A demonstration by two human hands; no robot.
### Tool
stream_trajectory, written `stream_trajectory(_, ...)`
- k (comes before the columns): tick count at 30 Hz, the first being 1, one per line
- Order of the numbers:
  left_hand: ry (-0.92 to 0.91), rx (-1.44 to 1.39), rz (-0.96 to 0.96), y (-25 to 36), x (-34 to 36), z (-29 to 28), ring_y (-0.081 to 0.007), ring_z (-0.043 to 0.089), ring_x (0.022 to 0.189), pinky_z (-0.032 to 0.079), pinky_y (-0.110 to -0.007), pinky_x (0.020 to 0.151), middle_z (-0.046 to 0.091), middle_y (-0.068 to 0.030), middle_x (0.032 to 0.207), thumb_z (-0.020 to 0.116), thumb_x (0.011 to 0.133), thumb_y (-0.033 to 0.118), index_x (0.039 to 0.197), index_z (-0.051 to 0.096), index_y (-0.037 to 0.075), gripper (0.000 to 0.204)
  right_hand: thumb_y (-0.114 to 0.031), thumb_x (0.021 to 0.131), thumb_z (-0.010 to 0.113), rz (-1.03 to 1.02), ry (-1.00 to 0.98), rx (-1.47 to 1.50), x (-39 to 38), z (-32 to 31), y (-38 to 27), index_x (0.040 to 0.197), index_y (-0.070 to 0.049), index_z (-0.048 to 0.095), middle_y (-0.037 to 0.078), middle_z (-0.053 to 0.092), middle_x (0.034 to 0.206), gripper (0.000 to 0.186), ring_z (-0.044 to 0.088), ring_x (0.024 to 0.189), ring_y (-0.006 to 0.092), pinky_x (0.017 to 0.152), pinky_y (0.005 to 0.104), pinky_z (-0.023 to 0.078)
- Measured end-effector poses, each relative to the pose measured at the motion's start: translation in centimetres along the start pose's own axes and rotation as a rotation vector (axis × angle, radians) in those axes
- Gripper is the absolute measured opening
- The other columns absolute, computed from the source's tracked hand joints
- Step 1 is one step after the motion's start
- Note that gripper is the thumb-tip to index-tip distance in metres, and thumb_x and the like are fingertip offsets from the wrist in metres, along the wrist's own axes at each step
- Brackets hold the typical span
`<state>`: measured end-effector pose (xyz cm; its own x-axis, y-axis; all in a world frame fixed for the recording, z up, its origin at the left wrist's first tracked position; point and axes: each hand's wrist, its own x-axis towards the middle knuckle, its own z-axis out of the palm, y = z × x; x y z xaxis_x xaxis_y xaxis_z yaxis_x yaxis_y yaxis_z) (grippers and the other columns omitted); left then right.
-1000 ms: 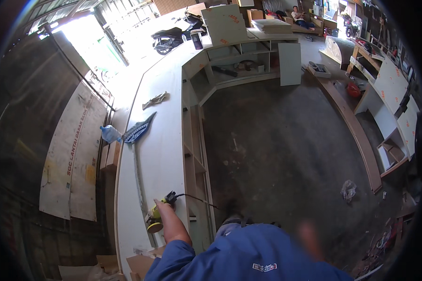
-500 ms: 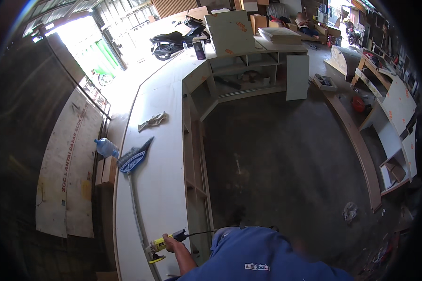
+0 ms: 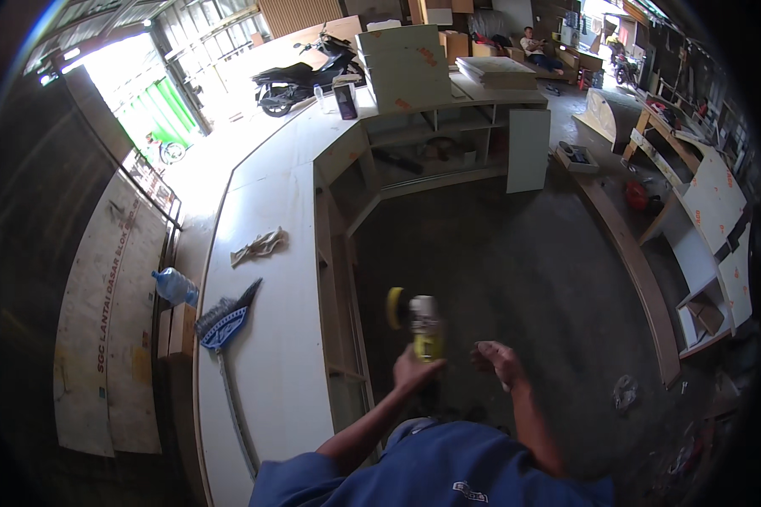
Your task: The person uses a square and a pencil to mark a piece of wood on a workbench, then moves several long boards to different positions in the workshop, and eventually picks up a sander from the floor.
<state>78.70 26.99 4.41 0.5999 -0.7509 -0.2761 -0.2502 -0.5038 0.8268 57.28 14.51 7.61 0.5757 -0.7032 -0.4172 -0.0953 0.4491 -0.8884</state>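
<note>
My left hand (image 3: 414, 372) is closed around the yellow and grey body of an angle grinder (image 3: 426, 325). The tool is held up in front of me, over the floor beside the counter, and its round yellow pad (image 3: 394, 308) faces left. My right hand (image 3: 500, 363) hovers just to the right of the grinder, apart from it, with nothing in it and its fingers partly spread. Left of my hands runs the long white counter (image 3: 283, 338). A broom (image 3: 221, 325) with a blue head and grey bristles lies along it, with a crumpled pale glove or cloth (image 3: 260, 246) farther up.
Open shelves (image 3: 431, 152) curve round under the counter's far end. White panels (image 3: 406, 68) stand on top there. A brown plank (image 3: 630, 253) and unfinished cabinet parts (image 3: 710, 262) lie to the right. A water bottle (image 3: 175, 286) stands left of the counter. Far back, a person (image 3: 539, 51) sits.
The grinder has been raised off the counter and carried right in my left hand, over the floor. My right hand has come into view. The view has shifted slightly.
</note>
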Motion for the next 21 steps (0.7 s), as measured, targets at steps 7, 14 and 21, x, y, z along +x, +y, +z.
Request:
stream_trajectory(7,-0.482,0.176,0.365,9.2,-2.4,16.4,-0.04,0.069,0.1,0.054,-0.049,0.084,0.07,-0.0202,0.105,0.08,0.07,0.054,0.108,0.062,0.005,0.064,-0.04,0.09,0.076,-0.028,0.369,0.018,-3.6,-7.9,2.5,0.124,-0.003,0.066,0.006,0.069,0.111,0.05,0.065,0.099,0.0144,0.089,0.0326,0.049)
stream_trajectory(14,-0.797,0.565,0.525,12.5,-4.6,26.4,-0.0363,0.072,0.099,0.058,-0.046,0.085,0.072,-0.0207,0.102,0.075,0.075,0.039,0.101,0.069,0.001,0.047,-0.033,0.091,0.073,0.099,0.479,0.448,-7.6,-15.3,7.0,0.124,-0.005,0.063,0.009,0.067,0.114,0.044,0.064,0.105,0.0212,0.095,0.036,0.048)
stream_trajectory(21,-1.178,0.537,0.578,14.7,-4.6,36.8,-0.0325,0.073,0.091,0.059,-0.044,0.08,0.075,-0.0168,0.094,0.075,0.072,0.038,0.102,0.076,0.01,0.041,-0.018,0.1,0.058,-0.455,0.633,-0.595,-13.4,-26.5,14.5,0.138,-0.002,0.05,0.017,0.058,0.131,0.043,0.058,0.12,0.0279,0.101,0.0391,0.045)
